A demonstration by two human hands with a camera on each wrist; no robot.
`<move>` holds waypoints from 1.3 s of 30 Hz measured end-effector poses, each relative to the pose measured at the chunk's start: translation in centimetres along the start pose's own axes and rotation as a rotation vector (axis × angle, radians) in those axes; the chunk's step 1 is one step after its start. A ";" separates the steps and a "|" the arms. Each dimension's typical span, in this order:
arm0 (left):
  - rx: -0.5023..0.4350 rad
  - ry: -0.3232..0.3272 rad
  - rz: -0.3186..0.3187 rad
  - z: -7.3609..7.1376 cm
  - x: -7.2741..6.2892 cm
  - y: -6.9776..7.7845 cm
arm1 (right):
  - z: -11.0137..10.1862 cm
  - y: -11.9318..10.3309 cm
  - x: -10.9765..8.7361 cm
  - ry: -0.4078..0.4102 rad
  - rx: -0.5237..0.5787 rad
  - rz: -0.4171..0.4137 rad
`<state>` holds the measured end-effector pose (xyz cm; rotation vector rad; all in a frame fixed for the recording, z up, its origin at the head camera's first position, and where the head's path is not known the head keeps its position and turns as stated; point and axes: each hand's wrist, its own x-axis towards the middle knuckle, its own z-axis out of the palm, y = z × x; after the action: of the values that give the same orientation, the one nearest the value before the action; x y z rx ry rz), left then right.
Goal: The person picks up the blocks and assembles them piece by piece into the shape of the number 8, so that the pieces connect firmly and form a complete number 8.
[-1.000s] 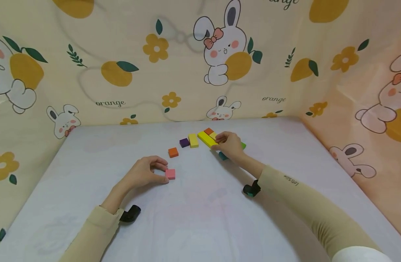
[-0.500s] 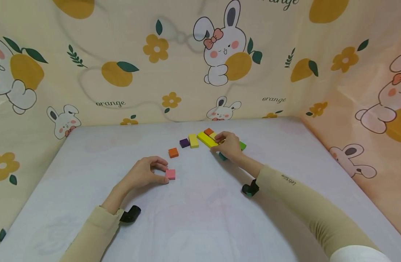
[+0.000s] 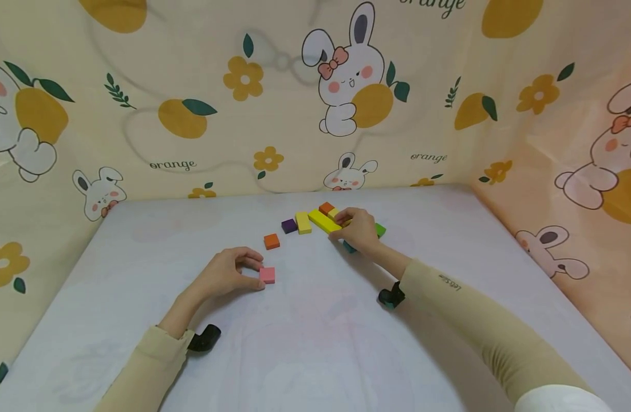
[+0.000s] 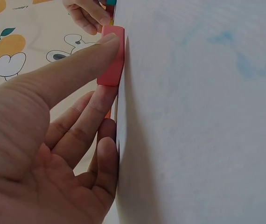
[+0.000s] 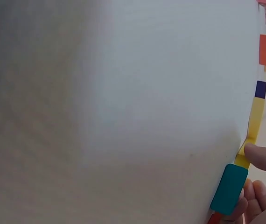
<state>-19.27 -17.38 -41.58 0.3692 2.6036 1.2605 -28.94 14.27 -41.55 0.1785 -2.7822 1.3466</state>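
My left hand pinches a small pink block on the white tabletop. Up close in the left wrist view, the thumb lies on one face of the pink block and a finger meets its lower end. Further back, my right hand is bent over a cluster of blocks. Its thumb and index finger grip a long bright yellow block, the thumb at its near end. A teal block lies under that hand, and a green block shows beyond it, partly hidden.
An orange block and a small yellow block sit behind the long one. To the left lie a pale yellow block, a purple block and another orange block. A patterned backdrop rises behind the table.
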 end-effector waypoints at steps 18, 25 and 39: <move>0.002 0.007 -0.013 0.0 -0.2 0.0 | 0.5 -0.2 0.1 -0.025 -0.011 0.051; 0.000 0.005 0.002 0.0 -0.2 0.0 | 0.3 -0.3 0.0 -0.012 0.003 0.067; 0.000 0.003 -0.009 0.0 0.0 0.1 | -1.7 0.0 -0.6 0.031 0.068 0.034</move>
<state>-19.23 -17.35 -41.54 0.3549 2.6045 1.2595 -28.36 15.63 -40.59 0.1124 -2.7286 1.4401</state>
